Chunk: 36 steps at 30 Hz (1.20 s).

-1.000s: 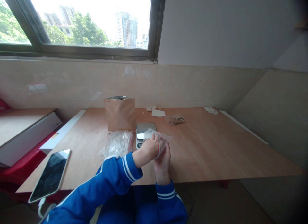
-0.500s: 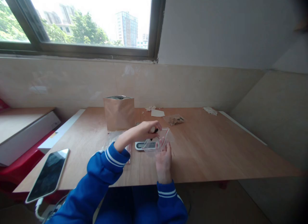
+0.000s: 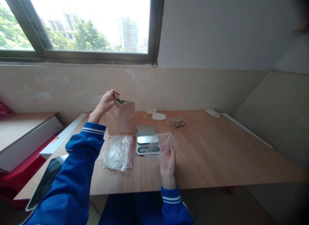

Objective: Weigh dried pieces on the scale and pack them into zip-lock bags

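Note:
My left hand is closed at the open top of a brown kraft pouch. A small pale thing with black parts shows at its fingertips, too small to make out. The pouch stands upright with a shiny inner lining. My right hand grips the lower right side of a clear zip bag with a red line along its mouth. That bag is held partly over a white kitchen scale with a metal plate. The bag's contents, if any, cannot be made out.
A pile of clear zip bags lies left of the scale. Farther back are a filled bag of brownish pieces, a white card and crumpled white scraps. A phone lies at the left edge, partly behind my sleeve.
My left hand has moved from the clear bag's mouth up and left to the pouch top, uncovering the scale. My right hand stays on the clear bag.

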Tool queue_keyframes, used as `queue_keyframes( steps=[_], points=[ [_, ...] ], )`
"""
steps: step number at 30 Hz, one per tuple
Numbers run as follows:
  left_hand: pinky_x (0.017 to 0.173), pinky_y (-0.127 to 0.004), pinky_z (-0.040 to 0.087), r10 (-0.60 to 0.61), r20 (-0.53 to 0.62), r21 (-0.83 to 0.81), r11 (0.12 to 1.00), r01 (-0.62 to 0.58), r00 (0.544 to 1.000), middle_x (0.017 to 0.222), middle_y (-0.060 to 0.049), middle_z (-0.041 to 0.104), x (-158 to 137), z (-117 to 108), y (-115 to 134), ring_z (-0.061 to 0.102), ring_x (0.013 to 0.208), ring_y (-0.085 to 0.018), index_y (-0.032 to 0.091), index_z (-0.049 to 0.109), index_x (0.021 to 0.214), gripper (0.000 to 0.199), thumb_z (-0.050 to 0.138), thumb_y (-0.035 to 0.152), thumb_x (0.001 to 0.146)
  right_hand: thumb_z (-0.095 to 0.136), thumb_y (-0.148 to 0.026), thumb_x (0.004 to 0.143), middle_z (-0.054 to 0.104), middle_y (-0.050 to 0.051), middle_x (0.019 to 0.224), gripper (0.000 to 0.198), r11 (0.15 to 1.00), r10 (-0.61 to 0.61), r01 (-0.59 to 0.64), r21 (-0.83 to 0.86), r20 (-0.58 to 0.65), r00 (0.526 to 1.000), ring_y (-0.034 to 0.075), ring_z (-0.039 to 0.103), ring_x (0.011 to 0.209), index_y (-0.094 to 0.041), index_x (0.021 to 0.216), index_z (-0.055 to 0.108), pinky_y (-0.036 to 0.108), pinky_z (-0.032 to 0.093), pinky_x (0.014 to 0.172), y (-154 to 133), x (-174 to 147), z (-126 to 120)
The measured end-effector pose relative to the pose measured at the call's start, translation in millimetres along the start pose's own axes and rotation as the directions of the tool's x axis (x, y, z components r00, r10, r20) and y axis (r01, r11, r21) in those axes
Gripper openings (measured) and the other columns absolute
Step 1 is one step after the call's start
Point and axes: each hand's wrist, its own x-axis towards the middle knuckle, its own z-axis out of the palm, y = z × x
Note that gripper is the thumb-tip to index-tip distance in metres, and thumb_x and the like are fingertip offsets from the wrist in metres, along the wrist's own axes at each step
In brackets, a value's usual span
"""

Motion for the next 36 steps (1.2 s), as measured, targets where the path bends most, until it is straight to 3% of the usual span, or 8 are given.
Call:
queue_keyframes(
  steps=[4,18,22,29,36],
  points=[
    [0.075,-0.03,0.049,-0.011,0.089,-0.05,0.999,0.016,0.996,0.092,-0.005,0.066,-2.6,0.4,-4.5,0.061,0.083,-0.017,0.019,0.061,0.101,0.025,0.048,0.023,0.08,0.063,-0.037,0.078,0.073,-0.001,0.09,0.02,0.999,-0.012,0.013,-0.037,0.025,1.0,0.015,0.069,0.086,-0.02,0.089,0.064,0.03,0.055,0.082,2.2,2.3,-3.0],
    [0.079,-0.03,0.044,0.136,0.189,0.149,0.975,-0.165,0.972,0.091,-0.006,0.061,13.7,5.9,-13.2,0.056,0.082,-0.018,0.021,0.066,0.091,0.026,0.042,0.022,0.083,0.06,-0.033,0.079,0.072,-0.003,0.079,0.016,0.998,0.012,-0.009,-0.062,0.041,0.999,0.014,0.067,0.073,-0.021,0.087,0.065,0.029,0.054,0.075,-0.5,-1.0,-1.1],
    [0.081,-0.031,0.044,0.141,0.184,0.239,0.954,-0.183,0.973,0.087,-0.006,0.059,14.6,0.4,-12.8,0.054,0.081,-0.019,0.022,0.067,0.084,0.024,0.043,0.023,0.083,0.058,-0.03,0.08,0.072,-0.004,0.079,0.014,0.997,0.065,-0.065,-0.042,0.0,0.998,0.012,0.066,0.071,-0.02,0.087,0.065,0.025,0.052,0.072,-1.5,-3.5,0.7],
    [0.08,-0.034,0.043,0.159,0.336,0.406,0.865,-0.295,0.928,0.077,-0.007,0.061,16.3,-2.0,-5.9,0.054,0.074,-0.021,0.022,0.065,0.066,0.026,0.044,0.023,0.081,0.055,-0.025,0.083,0.072,-0.006,0.076,0.011,0.985,0.168,-0.165,0.039,-0.068,0.983,0.008,0.065,0.065,-0.02,0.085,0.064,0.019,0.051,0.066,-8.3,-12.5,11.0],
    [0.073,-0.029,0.043,0.16,0.398,0.286,0.914,-0.288,0.903,0.083,-0.005,0.066,12.4,-4.1,0.9,0.059,0.078,-0.02,0.023,0.069,0.077,0.023,0.046,0.025,0.079,0.055,-0.025,0.084,0.073,-0.005,0.08,0.013,0.987,0.156,-0.153,0.042,-0.075,0.985,0.008,0.066,0.07,-0.019,0.086,0.065,0.019,0.052,0.068,-5.2,-9.2,8.3]
  ],
)
